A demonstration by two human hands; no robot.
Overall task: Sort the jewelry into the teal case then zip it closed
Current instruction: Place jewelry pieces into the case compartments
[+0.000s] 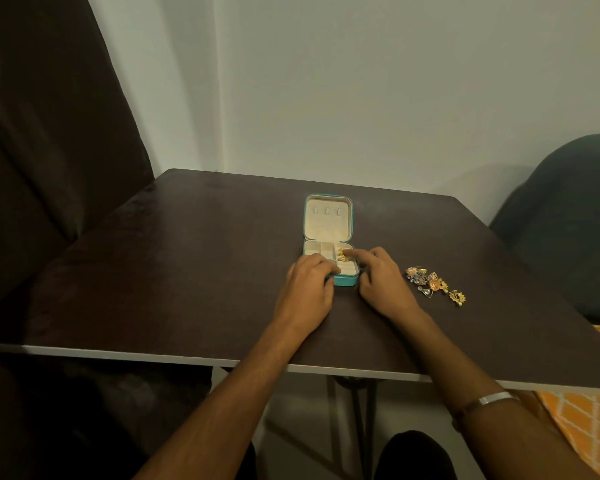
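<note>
Pale walls meet in a corner behind a dark brown table [153, 271], with a dark curtain [49, 133] hanging at the left and a dark rounded chair back [568, 220] at the right. Near the middle of the table sits the teal case [343, 281], open, its lid [327, 218] standing upright at the far side and showing a cream lining with three small tabs. Its cream tray is split into small compartments; gold pieces [342, 255] lie in the right-hand one.

The left hand [307, 289] rests on the near left corner of the case, fingers curled over the rim and holding it in place. The right hand [381, 282] lies at the near right of the case, its forefinger stretched out into the right compartment and touching the gold pieces; the other fingers are loosely bent, gripping nothing. A silver bangle [492, 398] circles the right forearm.

To the right of the hands, apart from the case, a small cluster of loose jewelry [433, 284] lies on the table, gold with some pale stones.
</note>
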